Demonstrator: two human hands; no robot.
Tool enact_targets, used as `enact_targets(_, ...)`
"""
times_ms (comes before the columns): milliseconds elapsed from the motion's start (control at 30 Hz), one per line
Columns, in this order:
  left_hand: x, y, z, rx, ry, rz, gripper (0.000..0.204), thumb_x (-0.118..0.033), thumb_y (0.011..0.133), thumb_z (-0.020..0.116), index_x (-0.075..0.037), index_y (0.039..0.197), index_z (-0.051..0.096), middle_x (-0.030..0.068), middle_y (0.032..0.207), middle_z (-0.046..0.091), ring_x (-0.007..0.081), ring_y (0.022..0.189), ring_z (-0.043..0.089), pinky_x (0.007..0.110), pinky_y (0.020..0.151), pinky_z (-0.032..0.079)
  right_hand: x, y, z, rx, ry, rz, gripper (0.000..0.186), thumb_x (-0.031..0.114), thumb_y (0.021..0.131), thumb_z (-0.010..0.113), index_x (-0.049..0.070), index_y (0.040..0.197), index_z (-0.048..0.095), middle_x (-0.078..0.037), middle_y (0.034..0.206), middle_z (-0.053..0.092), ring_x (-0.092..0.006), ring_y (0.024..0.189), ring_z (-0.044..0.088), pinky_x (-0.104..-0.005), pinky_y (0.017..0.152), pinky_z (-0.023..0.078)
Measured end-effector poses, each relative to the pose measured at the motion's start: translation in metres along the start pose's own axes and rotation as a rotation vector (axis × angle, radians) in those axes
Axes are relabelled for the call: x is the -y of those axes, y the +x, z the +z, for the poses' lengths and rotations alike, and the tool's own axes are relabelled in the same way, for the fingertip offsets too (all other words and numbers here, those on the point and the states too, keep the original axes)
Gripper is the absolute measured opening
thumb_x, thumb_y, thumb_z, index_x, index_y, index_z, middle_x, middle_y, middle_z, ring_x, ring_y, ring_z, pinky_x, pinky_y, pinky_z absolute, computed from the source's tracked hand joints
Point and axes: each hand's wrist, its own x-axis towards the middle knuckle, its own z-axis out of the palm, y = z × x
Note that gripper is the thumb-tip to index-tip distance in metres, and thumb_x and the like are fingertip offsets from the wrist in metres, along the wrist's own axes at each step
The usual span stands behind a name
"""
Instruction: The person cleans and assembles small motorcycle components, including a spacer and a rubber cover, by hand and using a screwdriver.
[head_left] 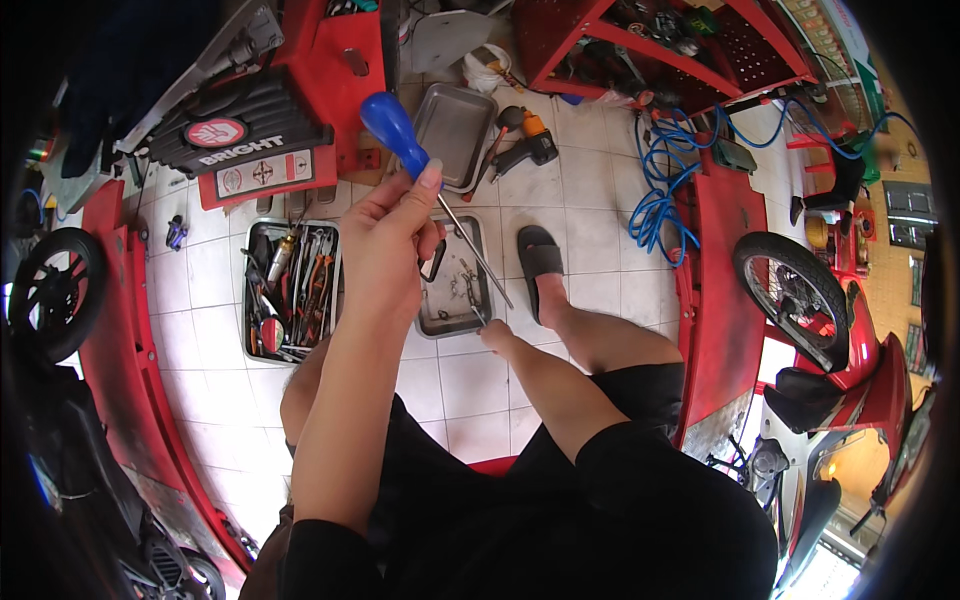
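My left hand point(390, 240) is raised and shut around a screwdriver point(392, 128) with a blue handle. Its long metal shaft slants down to the right, over a small metal tray point(440, 325) on the tiled floor. The tray holds a few small metal parts. My right hand point(497, 337) reaches down to the tray's near right corner, its fingertips at a thin metal piece there. Whether those fingers grip it is hidden by the hand. My right foot in a black sandal point(540, 265) rests beside the tray.
A tray full of hand tools point(248, 300) lies left of the small one, and an empty steel tray point(455, 125) lies farther off. A power drill point(525, 140) and a coiled blue hose point(660, 200) are beyond. A red motorcycle point(800, 300) stands at right, a wheel point(55, 290) at left.
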Motion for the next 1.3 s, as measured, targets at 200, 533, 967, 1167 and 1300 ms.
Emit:
enact_targets(200,-0.003,0.009,0.002,-0.019,-0.186,-0.077,0.028,-0.019,0.087,0.071,-0.001,0.106,0.063,-0.0044,0.071,0.052,0.0058,0.050,0.038,0.023,0.060,0.039,-0.011,0.051,0.038,0.037,-0.343,-0.183,0.028,0.023,0.090,0.054,0.003,0.102,0.069,-0.016,0.080,0.064,-0.0301,0.083,0.066,-0.0396,0.060,0.055)
enact_targets(533,0.003,0.015,-0.015,-0.227,-0.112,0.034,0.029,-0.020,0.091,0.066,-0.003,0.114,0.061,0.0019,0.105,0.063,0.0107,0.099,0.053,0.030,0.092,0.035,0.073,0.042,-0.013,-0.293,0.119,0.209,0.034,0.025,0.080,0.057,0.000,0.100,0.069,-0.025,0.108,0.065,-0.0384,0.105,0.062,-0.0430,0.091,0.051)
enact_targets(967,0.008,0.020,-0.024,-0.125,-0.483,-0.222,0.016,-0.022,0.095,0.059,-0.008,0.103,0.059,-0.0013,0.080,0.052,0.0110,0.074,0.045,0.026,0.073,0.035,0.081,0.052,-0.030,-0.407,0.156,0.197,0.030,0.023,0.071,0.065,0.000,0.090,0.071,-0.025,0.096,0.067,-0.0380,0.097,0.065,-0.0432,0.087,0.053)
enact_targets(1167,0.008,0.023,-0.023,-0.132,-0.508,-0.203,0.014,-0.022,0.095,0.059,-0.008,0.099,0.058,-0.0023,0.074,0.048,0.0092,0.062,0.036,0.025,0.061,0.030,0.083,0.046,-0.031,-0.306,0.021,0.143,0.033,0.025,0.072,0.068,0.004,0.097,0.070,-0.023,0.102,0.066,-0.0364,0.099,0.064,-0.0434,0.087,0.053)
enact_targets(1300,0.007,0.023,-0.023,-0.175,-0.533,-0.217,0.014,-0.020,0.095,0.057,-0.006,0.100,0.057,-0.0037,0.066,0.041,0.0069,0.054,0.030,0.024,0.053,0.027,0.097,0.045,-0.016,-0.167,-0.005,0.023,0.034,0.024,0.075,0.068,0.003,0.102,0.068,-0.019,0.111,0.065,-0.0344,0.106,0.063,-0.0412,0.092,0.051)
